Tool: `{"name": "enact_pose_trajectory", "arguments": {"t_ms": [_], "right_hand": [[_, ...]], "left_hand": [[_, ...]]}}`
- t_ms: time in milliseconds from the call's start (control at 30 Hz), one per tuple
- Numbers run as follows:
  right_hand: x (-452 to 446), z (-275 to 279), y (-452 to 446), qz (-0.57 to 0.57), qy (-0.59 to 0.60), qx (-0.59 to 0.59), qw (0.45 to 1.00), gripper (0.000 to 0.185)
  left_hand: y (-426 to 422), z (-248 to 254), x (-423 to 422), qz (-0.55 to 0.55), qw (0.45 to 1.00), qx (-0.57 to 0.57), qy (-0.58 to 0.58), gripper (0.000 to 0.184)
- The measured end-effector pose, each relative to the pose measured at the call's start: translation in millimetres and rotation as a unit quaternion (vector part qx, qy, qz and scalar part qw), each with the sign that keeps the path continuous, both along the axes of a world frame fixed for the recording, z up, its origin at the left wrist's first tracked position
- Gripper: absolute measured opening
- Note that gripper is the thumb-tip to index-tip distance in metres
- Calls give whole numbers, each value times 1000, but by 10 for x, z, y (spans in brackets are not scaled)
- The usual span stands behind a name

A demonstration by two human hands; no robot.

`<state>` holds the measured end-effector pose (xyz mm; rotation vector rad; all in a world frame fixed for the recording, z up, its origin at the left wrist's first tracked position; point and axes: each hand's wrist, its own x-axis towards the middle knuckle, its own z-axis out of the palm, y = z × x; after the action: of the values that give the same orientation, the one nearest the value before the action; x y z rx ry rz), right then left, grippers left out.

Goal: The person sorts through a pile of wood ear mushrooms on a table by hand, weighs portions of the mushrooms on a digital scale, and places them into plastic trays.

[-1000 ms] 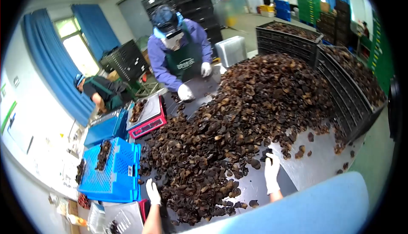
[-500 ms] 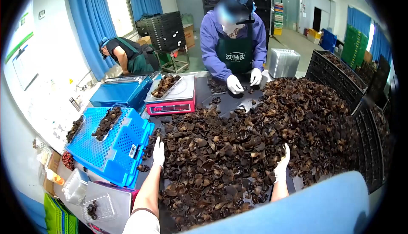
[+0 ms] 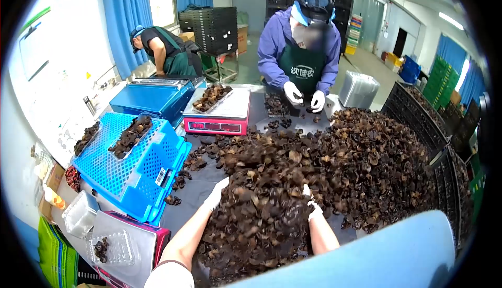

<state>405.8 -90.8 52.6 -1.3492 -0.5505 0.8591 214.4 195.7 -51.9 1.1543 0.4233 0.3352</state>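
A big heap of dark brown wood ear mushrooms [image 3: 261, 220] covers the middle of the dark table, its upper part blurred by motion. My left hand [image 3: 215, 195], in a white glove, presses flat against the heap's left side with fingers stretched out. On the opposite side my right hand [image 3: 313, 205], also gloved, lies against the mushrooms with fingers extended, partly covered by them. The mushrooms between both hands are bunched up. Across the table a co-worker in a purple jacket [image 3: 269, 53] has two gloved hands near a small clear tray of mushrooms [image 3: 275, 105].
Left of me stand an upturned blue crate [image 3: 130, 168] with filled trays on top, a red scale [image 3: 217, 126] bearing a tray, and another scale [image 3: 144, 251] with a clear box [image 3: 112, 247]. Black crates [image 3: 413, 107] line the right. Another person [image 3: 167, 53] bends at the back left.
My hands have come closer together, the left moving right and the right moving left, bunching mushrooms between them. Bare table now shows left of my left hand. The camera view has shifted slightly.
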Motion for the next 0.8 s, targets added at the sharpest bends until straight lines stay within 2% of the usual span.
{"name": "enact_pose_trajectory", "arguments": {"t_ms": [33,67,100,133,200,233,267,333,367,433,467,533,567,600,667,700,733,800], "right_hand": [[-90,101,32,25,-18,-14,999,42],[-180,212,57,47,-35,-27,998,42],[-261,320,64,64,-46,-41,996,41],[-347,408,65,80,-58,-51,994,41],[-506,550,38,105,-66,-70,990,39],[-579,618,31,112,-61,-77,989,39],[-642,544,14,113,-33,-78,990,39],[-722,177,-54,62,136,-73,986,41],[-796,189,-62,40,190,-75,978,41],[-867,229,-44,140,-46,-50,988,47],[-923,308,-21,190,-162,-36,968,51],[-1100,462,-2,280,-383,3,880,59],[-1269,555,-60,242,-422,-4,874,63],[-1412,747,-134,246,-438,-16,864,67],[-1609,596,-201,207,-567,-14,797,75],[-1762,860,-297,238,-601,-92,757,78],[-1836,963,-362,269,-580,-102,762,75],[-1889,1089,-510,286,-618,-69,729,75]], "left_hand": [[-93,7,-105,-10,997,61,-47,38],[-49,-234,-221,-73,988,-69,-117,36],[-7,-468,-337,-136,956,-203,-164,34],[-210,-399,-423,-30,998,32,-55,33],[-381,-146,-652,-26,994,100,-40,33],[-230,-525,-724,-21,998,-48,-19,35],[-340,-271,-848,-26,998,49,-6,39],[-703,276,-1044,19,995,94,3,42],[-710,282,-1115,8,998,60,10,43],[-683,231,-1217,23,996,84,13,44],[-736,269,-1293,46,990,134,29,44],[-951,511,-1428,110,957,258,79,43],[-1057,850,-1409,56,951,304,-20,42],[-1297,1133,-1422,60,966,250,-24,49],[-1388,1249,-1450,58,917,393,11,57],[-1373,1267,-1460,67,843,533,39,62],[-1332,1284,-1475,36,857,511,52,62],[-1164,1266,-1469,102,847,520,49,59]]}}
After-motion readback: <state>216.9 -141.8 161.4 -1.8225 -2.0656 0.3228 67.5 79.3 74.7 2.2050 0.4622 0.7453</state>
